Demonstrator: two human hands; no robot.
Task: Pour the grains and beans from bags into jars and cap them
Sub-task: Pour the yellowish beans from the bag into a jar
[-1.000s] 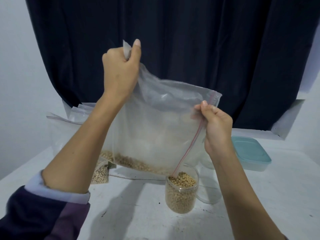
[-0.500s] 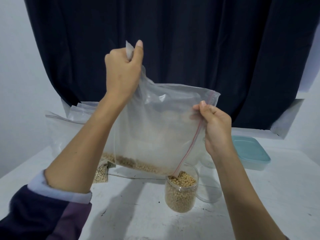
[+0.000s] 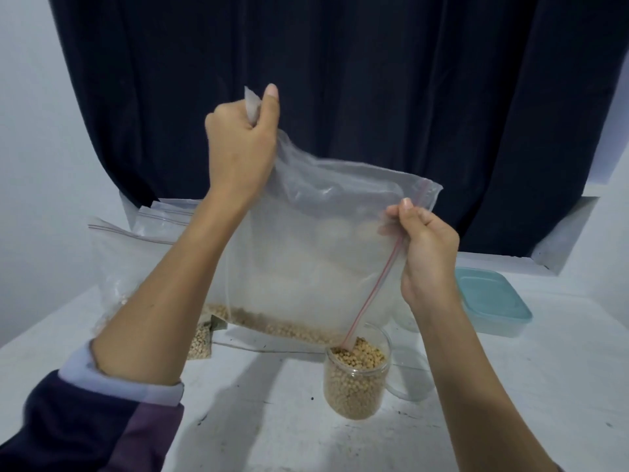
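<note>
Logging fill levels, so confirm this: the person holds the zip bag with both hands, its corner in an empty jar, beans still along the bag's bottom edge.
One detail is wrong: the jar is not empty. The head view shows it filled with beans nearly to its rim. The rest stands: left hand and right hand hold the zip bag, its corner in the jar, beans along its bottom edge.

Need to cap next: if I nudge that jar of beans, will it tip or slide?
The jar looks brim-full, so probably heavy and steady. Its clear smooth wall may slide rather than tip. Beans heaped at the open mouth could spill if jolted.
</note>
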